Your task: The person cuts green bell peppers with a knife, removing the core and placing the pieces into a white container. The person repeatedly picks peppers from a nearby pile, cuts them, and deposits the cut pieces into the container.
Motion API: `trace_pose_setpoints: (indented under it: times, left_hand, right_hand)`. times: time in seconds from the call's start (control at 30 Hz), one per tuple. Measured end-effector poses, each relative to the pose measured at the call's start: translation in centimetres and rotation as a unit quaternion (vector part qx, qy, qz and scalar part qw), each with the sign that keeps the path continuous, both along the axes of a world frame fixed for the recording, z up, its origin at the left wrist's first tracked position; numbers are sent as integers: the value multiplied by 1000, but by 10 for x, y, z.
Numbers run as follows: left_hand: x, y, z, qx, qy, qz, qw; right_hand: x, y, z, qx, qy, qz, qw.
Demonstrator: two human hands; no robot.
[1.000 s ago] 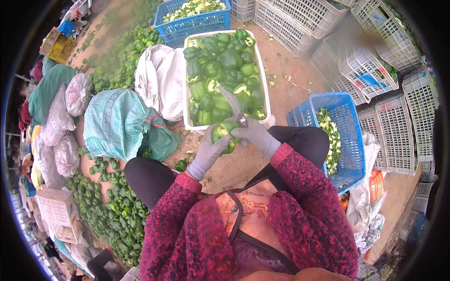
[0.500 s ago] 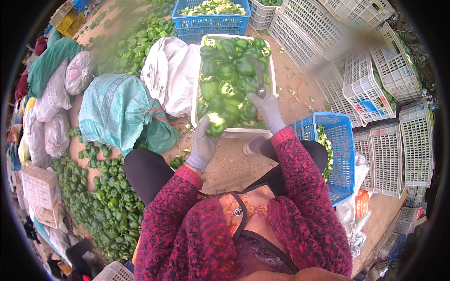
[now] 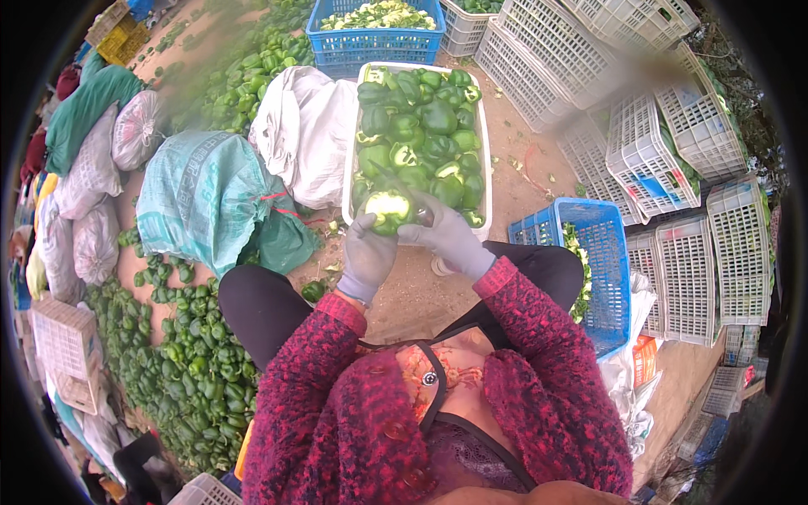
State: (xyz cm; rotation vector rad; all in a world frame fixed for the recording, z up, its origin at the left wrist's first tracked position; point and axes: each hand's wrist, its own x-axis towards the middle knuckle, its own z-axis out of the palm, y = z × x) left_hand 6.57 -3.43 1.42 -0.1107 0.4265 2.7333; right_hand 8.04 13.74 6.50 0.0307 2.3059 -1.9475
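My left hand, in a pale grey glove, grips a green bell pepper whose cut, whitish top faces up. Close against its right side is my gloved right hand, closed around a knife. Motion smears the knife, and its blade is hard to make out. Both hands are over the near edge of a white tub full of green bell peppers, some showing pale cut openings.
To my right stands a blue basket with pale pepper scraps. Another blue crate of scraps lies beyond the tub. Stacked white crates line the right. On the left are sacks and heaped peppers.
My right hand has moved left and nearer with the knife, from over the tub's right side to the pepper. The left hand still holds the pepper, its cut top now turned up.
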Motion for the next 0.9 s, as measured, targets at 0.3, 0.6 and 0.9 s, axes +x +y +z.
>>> trace_pose_setpoints:
  times: [0.3,0.6,0.9]
  left_hand:
    - [35,-2,15,-136,99,-119,978]
    - [22,-14,32,-501,379,-98,772]
    - [45,9,28,-220,43,-83,971]
  right_hand:
    - [33,-3,-6,-59,34,-10,998]
    - [33,37,56,265,-48,171,948]
    - [22,23,25,309,17,91,947]
